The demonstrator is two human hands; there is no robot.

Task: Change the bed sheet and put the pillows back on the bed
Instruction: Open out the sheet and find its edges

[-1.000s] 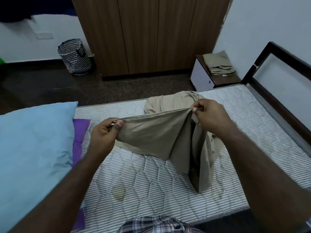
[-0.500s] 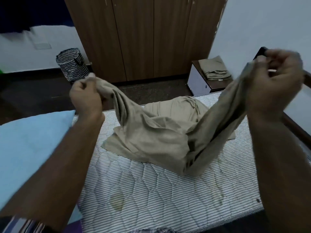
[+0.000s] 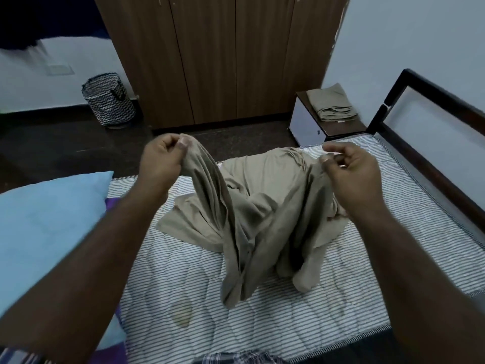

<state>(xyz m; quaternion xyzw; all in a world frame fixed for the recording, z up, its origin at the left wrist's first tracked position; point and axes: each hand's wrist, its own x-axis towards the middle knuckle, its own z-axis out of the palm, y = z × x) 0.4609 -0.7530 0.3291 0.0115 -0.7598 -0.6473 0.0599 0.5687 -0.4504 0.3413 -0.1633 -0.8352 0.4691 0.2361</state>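
A beige bed sheet [image 3: 265, 206] lies bunched in the middle of the bare striped mattress [image 3: 301, 319]. My left hand [image 3: 162, 161] grips a gathered fold of the sheet and holds it up above the mattress. My right hand [image 3: 349, 169] is at the same height to the right, its thumb and curled fingers pinching another edge of the sheet, which hangs down from it. A light blue pillow [image 3: 49, 224] rests on the left part of the bed, over something purple [image 3: 111, 203].
A dark bed frame [image 3: 430, 164] runs along the right side against the wall. A small nightstand [image 3: 315, 124] beyond the bed carries a folded beige cloth [image 3: 330, 106]. A wooden wardrobe [image 3: 223, 56] and a zigzag-patterned basket [image 3: 107, 101] stand across the dark floor.
Both hands came down and inward from a wide, high spread. The sheet, stretched between them before, now hangs in loose folds onto the mattress.
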